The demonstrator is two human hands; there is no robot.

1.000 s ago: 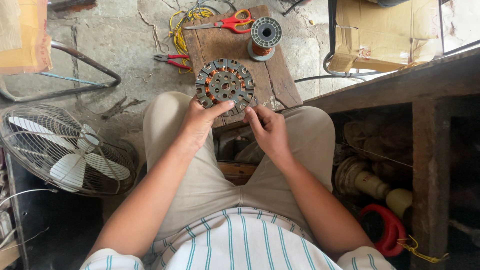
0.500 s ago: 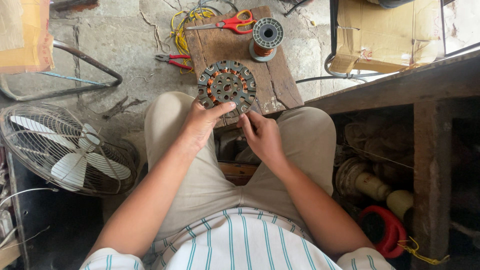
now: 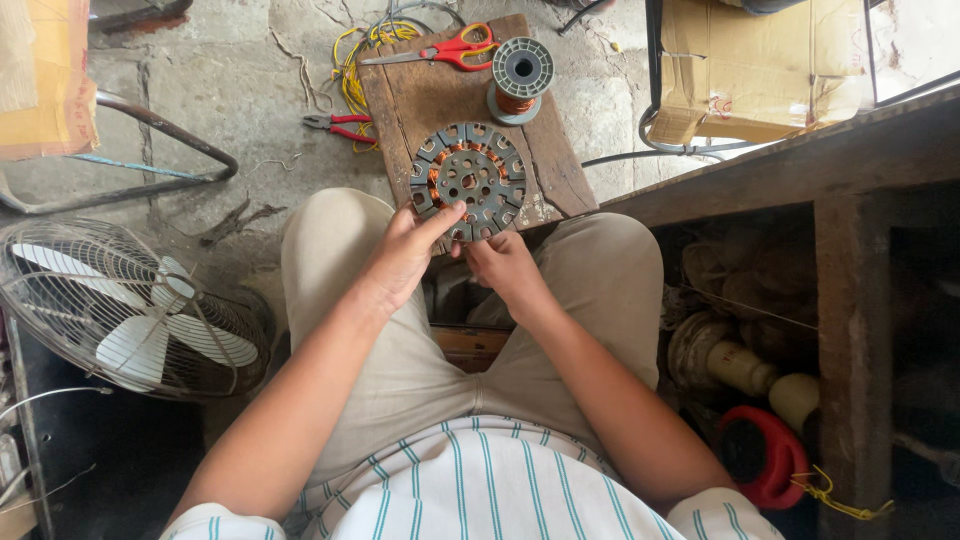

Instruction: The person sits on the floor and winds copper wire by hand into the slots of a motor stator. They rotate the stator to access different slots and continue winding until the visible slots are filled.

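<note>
Grey round slotted metal stator disc with copper windings (image 3: 467,180) lies flat on brown wooden board (image 3: 440,100) just ahead of both hands, left hand (image 3: 405,255) fingers pinching its near-left rim, right hand (image 3: 503,265) fingertips curled pressing its near edge, equally close.

The round metal disc (image 3: 468,180) is dark grey with copper-orange wire wound in its slots. It lies on a brown wooden board (image 3: 420,100). The scissors (image 3: 450,48) at the far edge have red-orange handles, and the spool (image 3: 520,75) is grey with copper wire. The pliers (image 3: 338,126) have red grips, beside yellow wires (image 3: 352,75). The shorts (image 3: 420,370) are beige; the shirt (image 3: 490,485) is white with teal stripes. The fan (image 3: 120,310) on the left has white blades.
</note>
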